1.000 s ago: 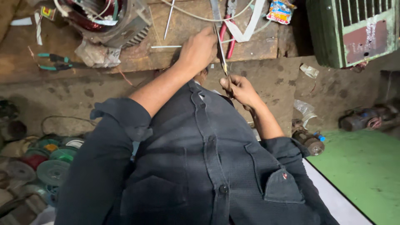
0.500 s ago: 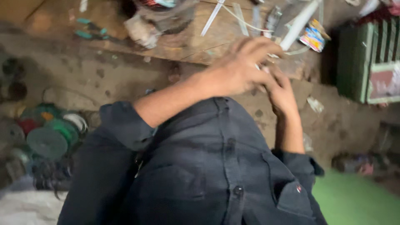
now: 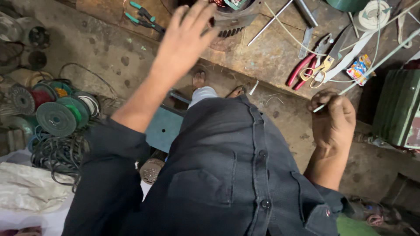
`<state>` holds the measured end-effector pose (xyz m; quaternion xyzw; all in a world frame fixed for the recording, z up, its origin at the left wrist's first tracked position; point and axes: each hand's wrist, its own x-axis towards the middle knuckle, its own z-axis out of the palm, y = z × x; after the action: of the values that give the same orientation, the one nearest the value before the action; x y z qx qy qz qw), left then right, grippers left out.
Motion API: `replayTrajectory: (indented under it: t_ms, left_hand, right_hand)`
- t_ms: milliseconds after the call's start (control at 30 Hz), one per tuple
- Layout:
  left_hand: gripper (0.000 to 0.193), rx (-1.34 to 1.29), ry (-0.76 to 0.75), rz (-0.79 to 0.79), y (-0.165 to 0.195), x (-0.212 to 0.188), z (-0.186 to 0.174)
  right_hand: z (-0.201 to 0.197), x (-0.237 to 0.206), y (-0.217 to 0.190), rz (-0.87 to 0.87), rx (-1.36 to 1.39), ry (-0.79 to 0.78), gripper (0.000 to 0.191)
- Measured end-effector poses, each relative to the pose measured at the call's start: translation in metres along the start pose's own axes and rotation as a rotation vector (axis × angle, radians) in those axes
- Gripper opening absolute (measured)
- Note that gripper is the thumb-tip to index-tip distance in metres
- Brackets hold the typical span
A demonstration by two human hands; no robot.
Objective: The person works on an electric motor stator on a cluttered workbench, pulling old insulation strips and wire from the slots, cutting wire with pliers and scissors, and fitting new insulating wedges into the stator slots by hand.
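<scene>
His left hand (image 3: 186,37) hung spread, fingers apart, holding nothing, over the motor (image 3: 232,15) at twelve o'clock. His right hand (image 3: 334,120) was fisted around a thin white tube (image 3: 372,70) that ran toward two o'clock, past red pliers (image 3: 306,65) on the board.

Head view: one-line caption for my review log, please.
Right hand pinches a thin white sleeve; left hand reaches open toward a motor stator on the wooden board.

You wear a dark charcoal button-up shirt (image 3: 227,175) with round dark buttons (image 3: 265,203) down the front, a chest pocket on each side, sleeves rolled above the elbows, pale trousers (image 3: 202,93) and open sandals (image 3: 199,79)
</scene>
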<state>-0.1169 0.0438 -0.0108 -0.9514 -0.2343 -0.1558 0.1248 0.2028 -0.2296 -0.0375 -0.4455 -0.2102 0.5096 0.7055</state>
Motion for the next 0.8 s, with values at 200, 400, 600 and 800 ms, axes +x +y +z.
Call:
replayTrajectory:
  t_ms: [200,400,600,800]
  left_hand:
    - [0.012,-0.536,0.333,0.022,-0.020,-0.002,-0.008]
    - [0.029,-1.039,0.440,-0.253,-0.010,-0.002,-0.060]
    - [0.007,-1.260,0.375,-0.626,0.025,-0.010,-0.158]
    - [0.016,-1.710,0.562,-0.150,0.026,-0.019,-0.169]
  right_hand:
    - [-0.006,0.003,0.009,0.028,-0.077,0.085,0.024]
    - [-0.013,0.004,0.007,0.005,-0.076,0.109,0.024]
    - [-0.019,-0.010,-0.003,-0.005,-0.093,0.199,0.020]
    - [0.004,-0.021,-0.015,-0.126,-0.105,0.203,0.026]
